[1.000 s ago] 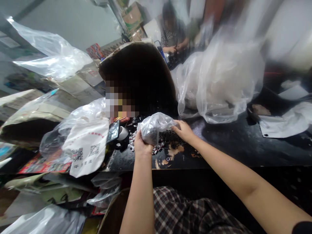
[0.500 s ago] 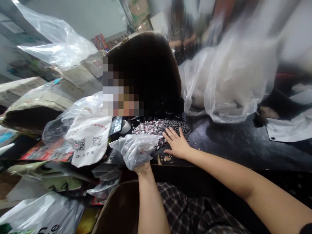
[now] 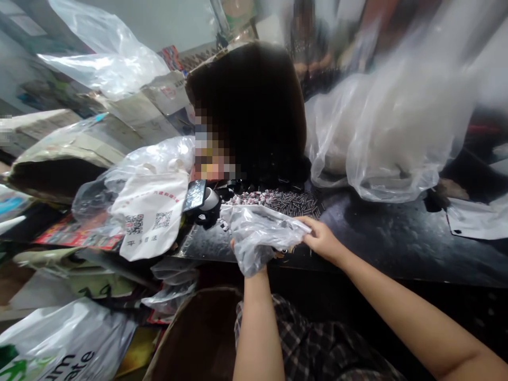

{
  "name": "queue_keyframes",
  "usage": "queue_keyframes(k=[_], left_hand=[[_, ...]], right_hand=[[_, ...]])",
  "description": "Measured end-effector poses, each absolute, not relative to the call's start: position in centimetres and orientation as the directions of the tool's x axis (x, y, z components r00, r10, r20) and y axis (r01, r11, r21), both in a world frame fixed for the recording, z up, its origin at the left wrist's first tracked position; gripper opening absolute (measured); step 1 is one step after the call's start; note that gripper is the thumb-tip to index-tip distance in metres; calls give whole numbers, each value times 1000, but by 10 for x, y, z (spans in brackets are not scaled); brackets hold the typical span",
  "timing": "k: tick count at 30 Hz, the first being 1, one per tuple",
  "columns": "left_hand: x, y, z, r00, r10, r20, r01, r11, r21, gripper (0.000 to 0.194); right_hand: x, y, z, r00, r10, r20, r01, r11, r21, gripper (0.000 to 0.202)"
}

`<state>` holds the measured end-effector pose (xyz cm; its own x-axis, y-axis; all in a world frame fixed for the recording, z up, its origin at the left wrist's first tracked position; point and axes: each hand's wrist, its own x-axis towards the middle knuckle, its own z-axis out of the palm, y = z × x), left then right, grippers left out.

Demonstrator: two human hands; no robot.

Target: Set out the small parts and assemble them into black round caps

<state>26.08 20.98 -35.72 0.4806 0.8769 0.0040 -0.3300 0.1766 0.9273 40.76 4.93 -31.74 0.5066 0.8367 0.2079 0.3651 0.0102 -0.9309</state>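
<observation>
A clear plastic bag point(image 3: 264, 227) is stretched between my two hands above the black table's front edge. My left hand point(image 3: 254, 264) holds the bag from below; the crumpled plastic hides most of its fingers. My right hand point(image 3: 319, 238) pinches the bag's right corner between thumb and fingers. Just behind the bag lies a heap of small white-and-red pieces point(image 3: 248, 198). Beside it on the right spreads a pile of small dark grey rods point(image 3: 296, 202), partly covered by the bag.
A large carton point(image 3: 246, 95) opens toward me behind the piles. A phone point(image 3: 194, 195) and a white roll point(image 3: 211, 198) stand left of them. A printed cloth bag point(image 3: 153, 214) lies further left; a big plastic sack point(image 3: 389, 137) fills the right. A person point(image 3: 309, 47) is at the back.
My right hand has lifted off the dark rods and now grips the corner of the plastic bag. The bag has moved right and is spread wider, covering part of the piles.
</observation>
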Motion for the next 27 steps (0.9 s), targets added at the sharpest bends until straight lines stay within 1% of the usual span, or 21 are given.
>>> queue_keyframes(k=[2, 3, 4, 6, 7, 8, 10, 12, 14, 16, 19, 23, 25, 27], left_hand=[[260, 206, -356, 510, 855, -95, -354, 309, 883, 40], [261, 204, -354, 531, 836, -138, -358, 369, 858, 39], [262, 201, -352, 549, 818, -172, -357, 416, 836, 36], [267, 196, -346, 566, 796, -215, -364, 475, 802, 27], [270, 193, -344, 566, 793, -226, -371, 490, 789, 25], [273, 191, -341, 564, 792, -233, -379, 499, 779, 25], [279, 186, -336, 564, 791, -237, -392, 509, 766, 28], [285, 183, -332, 569, 788, -235, -396, 513, 761, 35], [290, 179, -327, 568, 791, -226, -402, 507, 763, 40], [294, 176, -323, 553, 809, -199, -427, 480, 766, 42], [296, 171, -315, 531, 835, -145, -471, 434, 768, 47], [290, 164, -302, 515, 851, -99, -507, 396, 766, 57], [285, 157, -294, 522, 848, -88, -509, 393, 766, 56], [284, 145, -286, 548, 832, -82, -497, 403, 768, 53]], right_hand=[[410, 38, -310, 637, 758, 141, 149, 58, -987, 37], [414, 35, -306, 681, 729, 71, 2, 94, -996, 34], [418, 32, -302, 690, 724, -9, -151, 132, -980, 33], [429, 26, -293, 607, 785, -123, -406, 173, -898, 37], [433, 24, -290, 556, 818, -146, -488, 179, -854, 41], [436, 22, -287, 528, 836, -150, -528, 184, -829, 44], [440, 22, -282, 566, 813, -137, -497, 204, -844, 43], [446, 26, -277, 649, 752, -111, -409, 222, -885, 37], [456, 33, -269, 720, 692, -51, -313, 258, -914, 31], [468, 40, -257, 760, 649, 39, -210, 303, -930, 28], [480, 46, -234, 746, 637, 193, -53, 346, -937, 25], [473, 41, -202, 649, 682, 337, 135, 332, -933, 25], [467, 33, -190, 650, 640, 410, 232, 347, -909, 22], [465, 22, -183, 672, 533, 514, 344, 390, -854, 16]])
